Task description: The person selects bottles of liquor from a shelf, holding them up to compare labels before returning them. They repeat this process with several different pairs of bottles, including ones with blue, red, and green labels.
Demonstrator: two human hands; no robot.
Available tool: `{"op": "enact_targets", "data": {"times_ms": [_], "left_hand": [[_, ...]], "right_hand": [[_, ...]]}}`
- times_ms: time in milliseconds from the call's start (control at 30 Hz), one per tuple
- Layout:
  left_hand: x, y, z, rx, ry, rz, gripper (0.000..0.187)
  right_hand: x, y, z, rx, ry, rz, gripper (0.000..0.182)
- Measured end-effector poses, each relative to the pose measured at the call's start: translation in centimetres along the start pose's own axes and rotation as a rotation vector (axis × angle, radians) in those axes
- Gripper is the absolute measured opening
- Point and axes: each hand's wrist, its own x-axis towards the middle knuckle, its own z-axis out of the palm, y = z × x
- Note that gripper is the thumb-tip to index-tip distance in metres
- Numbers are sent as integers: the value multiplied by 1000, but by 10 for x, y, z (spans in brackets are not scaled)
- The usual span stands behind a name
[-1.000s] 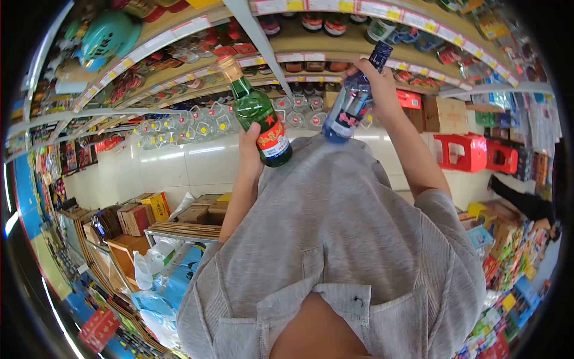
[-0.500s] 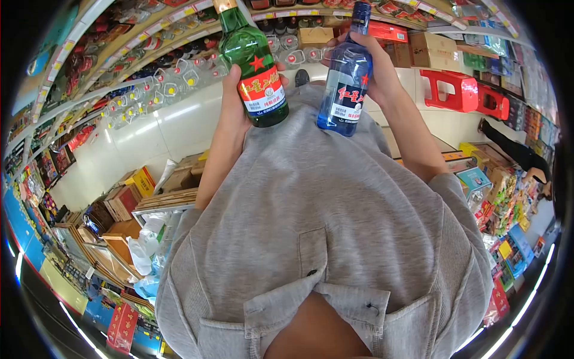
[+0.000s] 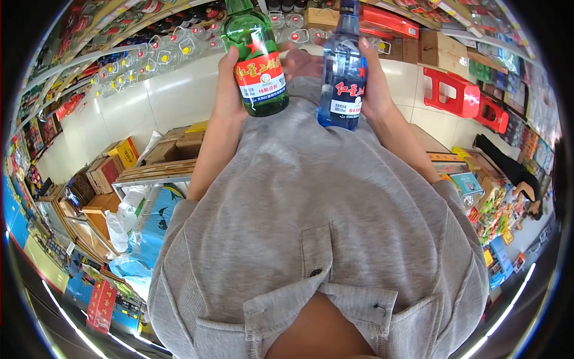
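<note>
The left hand (image 3: 230,81) is gripping a green glass bottle with a red label (image 3: 254,60) upright, while the right hand (image 3: 372,81) is clasping a blue glass bottle (image 3: 342,69) just beside it.

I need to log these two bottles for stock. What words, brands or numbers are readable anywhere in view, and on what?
"红星二" in white on the red label band of the green bottle, held in the left hand.
"纯粮清香" on the white band below it, only just legible.
"红星" in red on the dark label of the blue bottle, held in the right hand.
Small print on both labels: too small to read.
Shelf price tags and floor cartons: blurred, unreadable.
</note>
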Motion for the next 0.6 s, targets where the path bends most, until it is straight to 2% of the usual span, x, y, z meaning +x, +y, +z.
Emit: {"op": "enact_targets", "data": {"times_ms": [100, 167, 300, 400, 433, 600], "left_hand": [[-6, -4, -1, 35, 145, 0, 73], [-9, -6, -12, 95, 182, -2, 75], [-15, -6, -17, 184, 149, 49, 71], [-15, -7, -14, 249, 199, 29, 71], [-14, -8, -15, 261, 205, 35, 70], [-12, -13, -11, 292, 215, 31, 60]], "right_hand": [[-2, 2, 5, -46, -61, 62, 72], [-4, 3, 9, -31, -90, 48, 69], [-6, 11, 5, -85, -83, 54, 64], [-4, 16, 4, -79, -46, 63, 77], [-3, 18, -5, -80, -98, 120, 79], [-7, 18, -3, -12, -20, 116, 74]]}}
